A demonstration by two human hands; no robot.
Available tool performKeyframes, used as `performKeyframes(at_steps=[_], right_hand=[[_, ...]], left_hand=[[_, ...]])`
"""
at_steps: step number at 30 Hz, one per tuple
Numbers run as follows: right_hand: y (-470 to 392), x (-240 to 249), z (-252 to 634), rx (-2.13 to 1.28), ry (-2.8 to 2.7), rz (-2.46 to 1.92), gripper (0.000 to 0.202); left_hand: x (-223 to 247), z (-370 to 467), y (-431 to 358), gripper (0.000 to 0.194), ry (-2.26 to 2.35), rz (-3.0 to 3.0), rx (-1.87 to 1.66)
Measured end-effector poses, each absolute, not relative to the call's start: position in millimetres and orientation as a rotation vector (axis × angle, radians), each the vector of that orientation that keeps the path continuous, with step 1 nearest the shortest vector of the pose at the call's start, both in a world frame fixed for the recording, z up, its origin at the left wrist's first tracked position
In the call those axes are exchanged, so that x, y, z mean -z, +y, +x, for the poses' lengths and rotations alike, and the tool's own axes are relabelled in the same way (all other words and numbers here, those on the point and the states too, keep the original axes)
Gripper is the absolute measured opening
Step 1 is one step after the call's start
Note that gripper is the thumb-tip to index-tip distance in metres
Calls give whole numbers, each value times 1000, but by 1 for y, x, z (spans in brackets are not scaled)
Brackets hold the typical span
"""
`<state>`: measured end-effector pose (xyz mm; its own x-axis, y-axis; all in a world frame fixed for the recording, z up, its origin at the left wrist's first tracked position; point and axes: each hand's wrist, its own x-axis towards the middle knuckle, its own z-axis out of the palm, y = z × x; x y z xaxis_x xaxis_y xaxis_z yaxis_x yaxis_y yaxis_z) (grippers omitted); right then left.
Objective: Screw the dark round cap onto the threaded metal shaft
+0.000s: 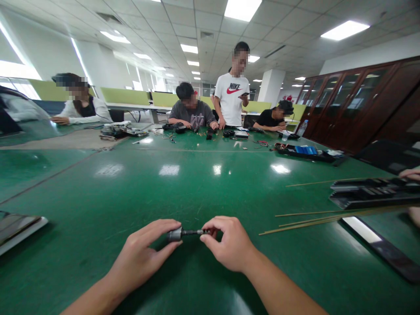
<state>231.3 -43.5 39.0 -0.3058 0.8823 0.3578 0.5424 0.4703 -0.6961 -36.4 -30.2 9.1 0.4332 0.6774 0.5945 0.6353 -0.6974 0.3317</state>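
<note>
Just above the green table, a grey metal cylinder (174, 235) with a thin dark shaft (192, 232) lies level between my hands. It resembles a small motor part, but its exact kind is not clear. My left hand (144, 249) grips the cylinder between thumb and fingers. At the other end, my right hand (229, 243) pinches the shaft's tip, where a small ringed metal piece (206, 232) partly shows. The fingers hide the rest of that end.
Thin brass-coloured rods (302, 222), black channel-shaped parts (367, 192) and a dark flat slab (383, 249) lie right, near another person's hand (410, 174). A light-edged device (19, 229) sits left. Several people work across the table (197, 188) among electronic parts.
</note>
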Motion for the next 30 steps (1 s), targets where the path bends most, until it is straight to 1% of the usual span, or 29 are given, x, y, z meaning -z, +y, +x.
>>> performKeyframes(at_steps=[22, 27, 30], right_hand=[[-42, -40, 232, -579, -1987, -1187, 6], [-43, -41, 233, -567, -1988, -1188, 7], [-44, -41, 234, -571, -2006, -1171, 8]], left_hand=[[-5, -39, -28, 42, 1198, 2568, -1133], [-11, -43, -24, 37, 1294, 2452, -1184], [-20, -43, -20, 39, 1492, 2234, -1279]])
